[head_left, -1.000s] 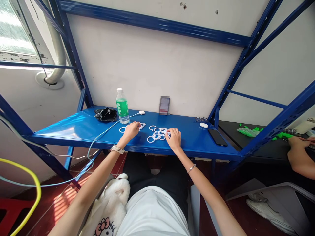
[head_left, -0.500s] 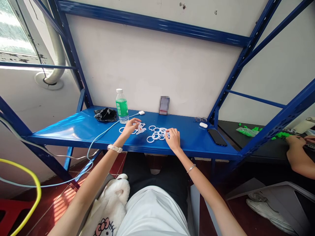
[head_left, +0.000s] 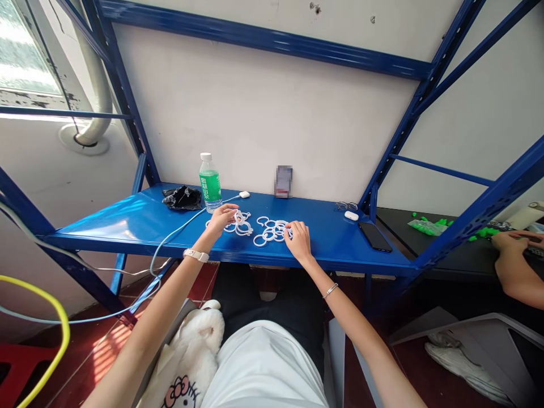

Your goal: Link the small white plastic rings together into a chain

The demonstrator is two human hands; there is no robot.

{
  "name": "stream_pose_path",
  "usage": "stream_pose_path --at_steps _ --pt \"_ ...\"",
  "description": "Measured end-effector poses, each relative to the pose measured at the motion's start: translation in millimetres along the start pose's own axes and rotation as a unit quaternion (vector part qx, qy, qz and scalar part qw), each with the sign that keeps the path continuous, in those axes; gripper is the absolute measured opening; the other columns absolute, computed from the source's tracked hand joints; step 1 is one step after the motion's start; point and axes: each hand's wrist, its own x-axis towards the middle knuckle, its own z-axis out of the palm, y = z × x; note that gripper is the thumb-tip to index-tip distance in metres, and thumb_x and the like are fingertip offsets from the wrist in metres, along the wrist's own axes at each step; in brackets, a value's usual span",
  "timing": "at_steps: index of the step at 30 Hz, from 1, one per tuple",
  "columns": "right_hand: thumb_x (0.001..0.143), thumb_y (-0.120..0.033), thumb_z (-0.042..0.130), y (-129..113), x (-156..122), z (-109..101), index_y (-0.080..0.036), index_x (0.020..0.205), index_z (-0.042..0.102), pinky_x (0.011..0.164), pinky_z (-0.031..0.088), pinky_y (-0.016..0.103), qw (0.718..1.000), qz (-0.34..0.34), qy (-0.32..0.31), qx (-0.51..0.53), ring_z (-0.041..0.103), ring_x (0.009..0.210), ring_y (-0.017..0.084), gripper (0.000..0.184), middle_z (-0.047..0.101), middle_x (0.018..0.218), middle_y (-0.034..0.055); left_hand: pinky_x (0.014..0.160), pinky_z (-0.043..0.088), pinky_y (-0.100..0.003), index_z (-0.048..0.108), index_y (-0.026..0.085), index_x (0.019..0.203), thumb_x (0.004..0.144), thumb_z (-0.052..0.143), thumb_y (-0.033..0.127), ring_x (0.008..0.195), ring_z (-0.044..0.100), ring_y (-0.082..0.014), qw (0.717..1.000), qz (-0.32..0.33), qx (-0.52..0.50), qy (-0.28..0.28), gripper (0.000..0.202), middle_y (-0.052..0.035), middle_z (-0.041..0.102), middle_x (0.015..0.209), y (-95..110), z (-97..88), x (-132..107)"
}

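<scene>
Several white plastic rings (head_left: 272, 230) lie loose on the blue metal shelf (head_left: 127, 218). A linked bunch of white rings (head_left: 241, 222) hangs just right of my left hand (head_left: 220, 218), whose fingers pinch it above the shelf. My right hand (head_left: 298, 240) rests on the shelf at the right edge of the loose rings, fingers curled onto one of them.
A green-labelled water bottle (head_left: 210, 183), a black bag (head_left: 182, 198), a white charger with cable (head_left: 243, 194), a small upright box (head_left: 283, 181), glasses (head_left: 347, 206), an earbud case (head_left: 351, 215) and a phone (head_left: 374, 236) sit on the shelf. Another person's hand (head_left: 508, 242) works at right.
My left hand has lifted the linked bunch of rings off the shelf and drawn it slightly left. My right hand has hardly moved.
</scene>
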Motion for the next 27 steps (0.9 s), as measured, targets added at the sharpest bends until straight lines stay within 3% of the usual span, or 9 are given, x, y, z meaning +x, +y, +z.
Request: stream_pose_path --at_steps 6,12,23,27 --pt "0.09 -0.018 0.047 -0.4 0.3 0.5 -0.019 0.088 0.059 0.077 0.039 0.033 1.0 -0.01 0.003 0.01 0.055 0.089 0.021 0.012 0.065 0.091 0.0066 0.057 0.047 -0.025 0.063 0.014 0.087 0.061 0.074 0.032 0.056 0.061 -0.0141 1.0 0.001 0.015 0.012 0.034 -0.0003 0.062 0.062 -3.4 -2.4 2.4" --pt "0.09 -0.018 0.046 -0.3 0.4 0.5 -0.019 0.089 0.059 0.076 0.039 0.033 1.0 -0.011 0.002 0.013 0.055 0.09 0.022 0.013 0.065 0.092 0.0069 0.057 0.047 -0.027 0.061 0.015 0.085 0.064 0.072 0.036 0.056 0.062 -0.0161 0.999 0.022 0.041 -0.022 0.031 -0.0004 0.063 0.063 -3.6 2.6 -1.4" --pt "0.091 -0.018 0.045 1.0 -0.3 2.8 -0.019 0.089 0.059 0.076 0.04 0.034 1.0 -0.014 0.002 0.023 0.055 0.09 0.022 0.014 0.065 0.092 0.007 0.052 0.04 -0.024 0.062 0.016 0.085 0.073 0.063 0.041 0.053 0.057 -0.0142 0.979 0.13 0.147 -0.049 0.027 -0.0004 0.059 0.065 -3.6 16.2 -10.5" --pt "0.091 -0.018 0.045 0.7 0.1 2.3 -0.019 0.089 0.059 0.077 0.04 0.034 1.0 -0.013 -0.002 0.021 0.055 0.09 0.022 0.014 0.065 0.092 0.007 0.054 0.044 -0.025 0.061 0.017 0.086 0.077 0.059 0.04 0.052 0.059 -0.0144 0.973 0.145 0.163 -0.076 0.024 0.0006 0.058 0.064 -2.6 22.9 -15.4"
